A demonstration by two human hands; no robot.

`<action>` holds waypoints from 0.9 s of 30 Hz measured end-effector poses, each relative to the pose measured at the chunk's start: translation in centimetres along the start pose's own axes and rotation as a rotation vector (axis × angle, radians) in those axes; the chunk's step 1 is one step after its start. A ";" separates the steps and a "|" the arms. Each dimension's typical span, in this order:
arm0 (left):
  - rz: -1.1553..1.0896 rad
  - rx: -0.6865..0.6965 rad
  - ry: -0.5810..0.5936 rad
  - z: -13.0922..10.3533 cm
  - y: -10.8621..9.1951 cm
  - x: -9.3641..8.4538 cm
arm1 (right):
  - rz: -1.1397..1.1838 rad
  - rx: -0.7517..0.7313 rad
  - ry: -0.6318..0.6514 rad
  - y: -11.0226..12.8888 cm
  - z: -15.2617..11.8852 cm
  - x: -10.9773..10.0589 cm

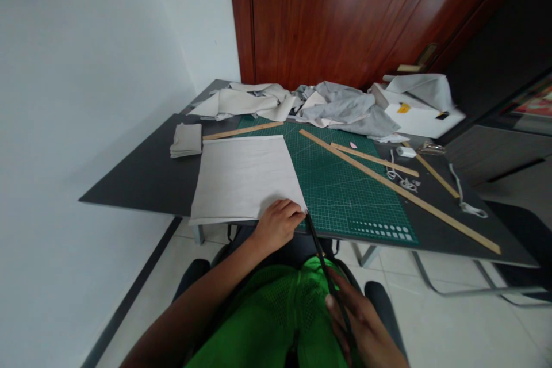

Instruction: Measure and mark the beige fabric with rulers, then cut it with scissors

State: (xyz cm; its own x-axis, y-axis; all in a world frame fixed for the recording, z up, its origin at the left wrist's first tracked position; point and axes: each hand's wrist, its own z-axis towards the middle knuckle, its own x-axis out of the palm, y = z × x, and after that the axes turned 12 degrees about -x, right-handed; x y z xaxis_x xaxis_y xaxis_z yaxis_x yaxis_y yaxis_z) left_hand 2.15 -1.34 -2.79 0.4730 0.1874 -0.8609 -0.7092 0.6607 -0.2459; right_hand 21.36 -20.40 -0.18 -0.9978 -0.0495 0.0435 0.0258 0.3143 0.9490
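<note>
Clock positions are read from the middle of the white cloth (pixel 244 178), which lies flat on the worktop (pixel 138 175), 12 o'clock facing away from the wearer.

Hazards:
- Injury. The left hand (pixel 279 224) is at 5 o'clock, its fingertips just beside the tip of the scissors (pixel 322 256) at 4 o'clock. Closing the blades without clearing the fingertips could nick them.
- Cloth shift. The near edge, at 6 o'clock, lies along the worktop's edge; a pull toward the wearer could drag the cloth off square.
- Stray cut. At 3 o'clock the cloth borders the green cutting mat (pixel 328 184); a poorly guided tip could score it.

Fingers:
- Left: drawn together, narrow, apparently pinching the cloth's near corner.
- Right: the right hand (pixel 360 316), farther out toward 5 o'clock, is wrapped around the scissors' handles. Whether the blades are slightly parted cannot be determined.
</note>
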 end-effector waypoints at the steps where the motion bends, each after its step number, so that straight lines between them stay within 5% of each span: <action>1: 0.000 0.001 -0.004 0.0 0.0 0.0 | -0.003 0.006 -0.002 0.0 0.0 0.0; 27: -0.012 -0.014 0.005 0.0 0.1 0.3 | 0.011 0.011 0.011 -0.5 0.2 -0.6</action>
State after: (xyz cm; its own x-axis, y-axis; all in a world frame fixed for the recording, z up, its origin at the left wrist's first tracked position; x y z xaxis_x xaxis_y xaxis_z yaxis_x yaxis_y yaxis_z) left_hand 2.17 -1.21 -3.07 0.4791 0.1759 -0.8599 -0.7107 0.6527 -0.2624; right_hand 21.97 -20.34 -0.72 -0.9968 -0.0559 0.0574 0.0362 0.3250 0.9450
